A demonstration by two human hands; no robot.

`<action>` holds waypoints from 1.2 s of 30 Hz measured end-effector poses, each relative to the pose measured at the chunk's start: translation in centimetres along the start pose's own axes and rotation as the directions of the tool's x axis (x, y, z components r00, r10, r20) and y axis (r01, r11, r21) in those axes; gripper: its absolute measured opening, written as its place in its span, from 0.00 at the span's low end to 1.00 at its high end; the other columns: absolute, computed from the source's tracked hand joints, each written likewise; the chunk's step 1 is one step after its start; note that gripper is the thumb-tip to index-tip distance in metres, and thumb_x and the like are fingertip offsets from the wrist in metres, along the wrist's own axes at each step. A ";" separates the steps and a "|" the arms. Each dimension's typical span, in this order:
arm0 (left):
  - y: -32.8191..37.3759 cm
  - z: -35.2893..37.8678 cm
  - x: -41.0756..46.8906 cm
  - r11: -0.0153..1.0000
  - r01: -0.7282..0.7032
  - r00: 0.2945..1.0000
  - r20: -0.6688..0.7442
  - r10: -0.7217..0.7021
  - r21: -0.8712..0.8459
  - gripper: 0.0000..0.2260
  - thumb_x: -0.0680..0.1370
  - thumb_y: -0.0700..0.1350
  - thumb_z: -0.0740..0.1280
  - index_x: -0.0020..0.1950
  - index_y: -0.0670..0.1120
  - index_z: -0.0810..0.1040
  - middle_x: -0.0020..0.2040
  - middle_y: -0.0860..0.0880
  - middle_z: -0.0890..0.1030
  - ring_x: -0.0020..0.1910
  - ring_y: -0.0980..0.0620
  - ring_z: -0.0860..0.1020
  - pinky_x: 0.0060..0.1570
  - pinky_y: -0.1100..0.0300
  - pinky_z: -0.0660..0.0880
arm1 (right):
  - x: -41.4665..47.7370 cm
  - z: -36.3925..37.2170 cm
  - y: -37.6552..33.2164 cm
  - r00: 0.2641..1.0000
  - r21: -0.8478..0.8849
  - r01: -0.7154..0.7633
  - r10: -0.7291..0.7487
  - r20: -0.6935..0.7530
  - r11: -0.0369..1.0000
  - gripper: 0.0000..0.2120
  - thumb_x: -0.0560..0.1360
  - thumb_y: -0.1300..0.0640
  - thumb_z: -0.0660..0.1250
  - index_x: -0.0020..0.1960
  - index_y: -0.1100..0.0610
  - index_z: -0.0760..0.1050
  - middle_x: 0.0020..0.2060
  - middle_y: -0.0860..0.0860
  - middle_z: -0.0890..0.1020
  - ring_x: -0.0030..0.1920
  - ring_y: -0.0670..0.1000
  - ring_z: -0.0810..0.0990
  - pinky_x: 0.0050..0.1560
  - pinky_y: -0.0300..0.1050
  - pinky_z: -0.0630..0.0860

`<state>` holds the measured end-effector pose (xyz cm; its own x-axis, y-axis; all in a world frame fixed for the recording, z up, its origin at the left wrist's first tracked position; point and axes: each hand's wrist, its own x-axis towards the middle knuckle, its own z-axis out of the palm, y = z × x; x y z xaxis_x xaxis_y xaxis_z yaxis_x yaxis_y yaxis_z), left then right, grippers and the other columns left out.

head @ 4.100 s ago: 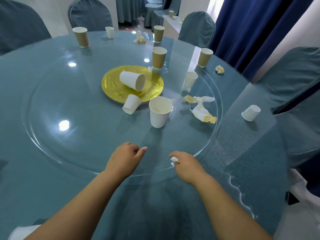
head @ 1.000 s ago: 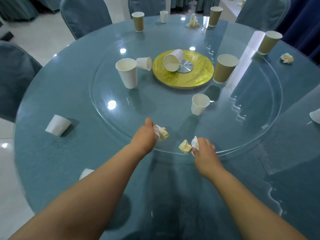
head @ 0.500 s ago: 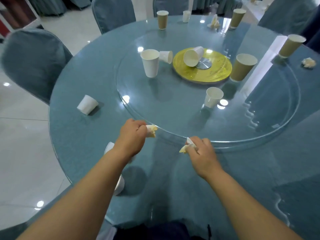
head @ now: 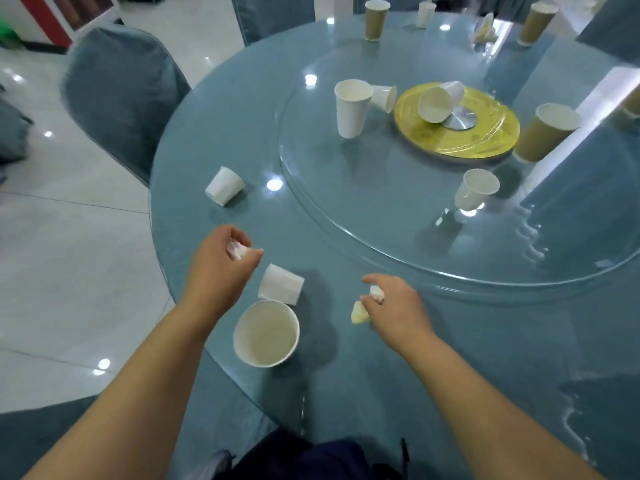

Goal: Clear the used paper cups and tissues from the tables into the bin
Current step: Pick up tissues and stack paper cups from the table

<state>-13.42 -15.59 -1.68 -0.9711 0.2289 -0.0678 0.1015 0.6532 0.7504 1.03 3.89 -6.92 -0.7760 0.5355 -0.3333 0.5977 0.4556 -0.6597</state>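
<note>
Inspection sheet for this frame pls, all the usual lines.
Surface: round table, teal cloth under glass; glass turntable in the middle.
Job's things: big white cup upright near the edge, small white cup tipped over beside it, another tipped cup further left; more cups on the turntable and far side; crumpled tissue at the far edge. No bin in view.
Clutter: gold plate with a paper cup lying on it.
Hands: left hand grips a white tissue; right hand pinches a yellow-stained tissue.
Cables: nothing seen.
Surroundings: covered chairs, white tiled floor.
</note>
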 end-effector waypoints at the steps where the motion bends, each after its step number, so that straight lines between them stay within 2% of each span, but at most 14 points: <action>1: -0.6 -0.6 0.1 1.000 0.003 1.000 0.004 -0.003 -0.001 0.05 0.74 0.44 0.69 0.47 0.50 0.74 0.42 0.49 0.78 0.38 0.47 0.77 0.33 0.59 0.72 | 0.0 0.3 -0.5 1.000 -0.031 0.012 -0.011 0.011 0.999 0.16 0.77 0.58 0.63 0.64 0.48 0.74 0.57 0.50 0.76 0.56 0.53 0.75 0.56 0.45 0.72; 4: -3.0 -1.6 0.6 0.999 -0.029 0.998 0.064 0.027 0.029 0.08 0.75 0.38 0.67 0.47 0.52 0.77 0.46 0.50 0.79 0.42 0.46 0.79 0.37 0.61 0.72 | -0.2 1.3 -1.9 0.998 -0.051 0.017 -0.014 0.061 0.999 0.24 0.75 0.66 0.59 0.67 0.48 0.72 0.60 0.48 0.75 0.58 0.51 0.74 0.51 0.40 0.68; 6: -4.4 -1.8 0.7 1.000 0.007 0.992 0.129 -0.010 0.022 0.10 0.76 0.37 0.66 0.43 0.53 0.79 0.44 0.49 0.81 0.38 0.46 0.79 0.33 0.66 0.71 | -0.3 2.1 -2.6 0.997 -0.043 0.021 -0.017 0.076 0.999 0.25 0.75 0.68 0.58 0.67 0.47 0.73 0.59 0.48 0.76 0.58 0.51 0.75 0.50 0.39 0.69; 9: -5.9 -1.5 1.0 0.999 0.051 0.971 0.234 -0.051 0.003 0.08 0.76 0.38 0.68 0.43 0.51 0.81 0.40 0.51 0.81 0.32 0.57 0.74 0.31 0.72 0.67 | -0.6 3.0 -3.3 0.997 -0.005 0.004 -0.004 0.075 1.000 0.21 0.77 0.66 0.59 0.65 0.46 0.74 0.53 0.47 0.75 0.52 0.49 0.76 0.47 0.39 0.69; 11: -6.5 -1.1 1.3 0.997 0.074 0.951 0.299 -0.075 0.016 0.04 0.75 0.41 0.70 0.45 0.50 0.81 0.39 0.52 0.79 0.35 0.55 0.74 0.34 0.69 0.67 | -0.8 3.2 -3.5 0.998 -0.002 -0.009 0.009 0.064 1.000 0.18 0.78 0.61 0.62 0.64 0.46 0.74 0.52 0.46 0.75 0.45 0.46 0.74 0.46 0.38 0.67; 13: -6.8 -0.5 1.7 0.994 0.102 0.935 0.336 -0.110 0.041 0.03 0.73 0.45 0.73 0.45 0.51 0.81 0.39 0.50 0.79 0.41 0.51 0.76 0.36 0.65 0.69 | -1.0 3.3 -3.4 0.999 -0.007 -0.031 0.032 0.039 0.999 0.16 0.78 0.56 0.65 0.64 0.46 0.74 0.51 0.46 0.76 0.45 0.47 0.74 0.46 0.39 0.67; 18: -7.5 1.5 2.8 0.984 0.115 0.894 0.417 -0.163 0.138 0.08 0.72 0.55 0.72 0.46 0.52 0.80 0.46 0.49 0.79 0.44 0.51 0.76 0.41 0.60 0.68 | -1.7 3.1 -3.3 0.992 -0.042 -0.127 0.126 -0.027 0.991 0.14 0.76 0.50 0.67 0.61 0.44 0.75 0.50 0.45 0.76 0.47 0.51 0.77 0.49 0.43 0.73; 20: -7.8 2.2 3.0 0.982 0.130 0.870 0.461 -0.178 0.134 0.09 0.72 0.55 0.72 0.45 0.51 0.80 0.45 0.50 0.79 0.43 0.51 0.76 0.38 0.60 0.68 | -1.9 3.0 -3.2 0.989 -0.032 -0.142 0.140 -0.047 0.989 0.12 0.76 0.51 0.67 0.59 0.45 0.76 0.50 0.46 0.76 0.43 0.51 0.78 0.47 0.44 0.76; 22: -7.9 2.8 3.2 0.983 0.112 0.852 0.495 -0.170 0.144 0.08 0.73 0.53 0.72 0.42 0.50 0.79 0.38 0.51 0.77 0.37 0.53 0.74 0.33 0.62 0.66 | -2.2 3.1 -3.1 0.987 -0.029 -0.153 0.152 -0.054 0.988 0.11 0.76 0.52 0.68 0.58 0.46 0.76 0.49 0.47 0.76 0.39 0.50 0.79 0.44 0.43 0.76; 25: -7.7 3.2 3.4 0.989 0.060 0.855 0.503 -0.122 0.137 0.10 0.75 0.48 0.70 0.38 0.43 0.77 0.30 0.49 0.72 0.30 0.52 0.69 0.29 0.61 0.63 | -2.4 3.1 -3.1 0.985 -0.061 -0.164 0.160 -0.061 0.985 0.10 0.76 0.52 0.68 0.57 0.46 0.76 0.51 0.46 0.77 0.44 0.51 0.79 0.49 0.44 0.76; 27: -7.4 3.1 3.8 0.987 -0.038 0.880 0.473 -0.041 0.156 0.10 0.76 0.47 0.69 0.40 0.40 0.78 0.33 0.48 0.70 0.34 0.49 0.69 0.31 0.59 0.62 | -2.3 3.1 -3.6 0.988 -0.073 -0.147 0.143 -0.063 0.986 0.11 0.75 0.51 0.68 0.58 0.47 0.77 0.51 0.46 0.76 0.47 0.50 0.77 0.49 0.43 0.74; 30: -6.5 2.2 4.3 0.968 -0.184 0.885 0.458 0.088 0.168 0.06 0.78 0.48 0.67 0.48 0.47 0.80 0.43 0.49 0.70 0.42 0.49 0.71 0.40 0.59 0.64 | -1.4 2.9 -5.2 0.995 -0.095 -0.093 0.088 -0.055 0.991 0.14 0.75 0.50 0.69 0.60 0.47 0.76 0.53 0.46 0.77 0.51 0.49 0.75 0.51 0.42 0.71; 33: -5.3 1.3 4.9 0.932 -0.330 0.856 0.464 0.227 0.152 0.08 0.78 0.49 0.67 0.52 0.48 0.81 0.48 0.50 0.70 0.46 0.49 0.72 0.45 0.59 0.67 | 0.0 2.6 -7.5 0.999 -0.091 -0.003 0.000 -0.040 0.996 0.19 0.73 0.49 0.71 0.63 0.46 0.75 0.57 0.48 0.76 0.57 0.50 0.75 0.60 0.47 0.72; 36: -3.8 0.4 5.0 0.866 -0.486 0.793 0.474 0.381 0.116 0.07 0.76 0.46 0.69 0.52 0.48 0.83 0.47 0.50 0.71 0.45 0.50 0.71 0.43 0.61 0.66 | 1.6 2.3 -9.7 0.992 -0.168 0.118 -0.122 -0.018 0.979 0.25 0.72 0.48 0.72 0.67 0.47 0.72 0.59 0.49 0.75 0.60 0.50 0.74 0.61 0.47 0.71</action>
<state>-18.60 -16.63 -5.13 -0.6292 0.7732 -0.0795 0.5847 0.5382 0.6070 -6.49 -1.31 -2.56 -0.8395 0.4886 -0.2376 0.5275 0.6282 -0.5719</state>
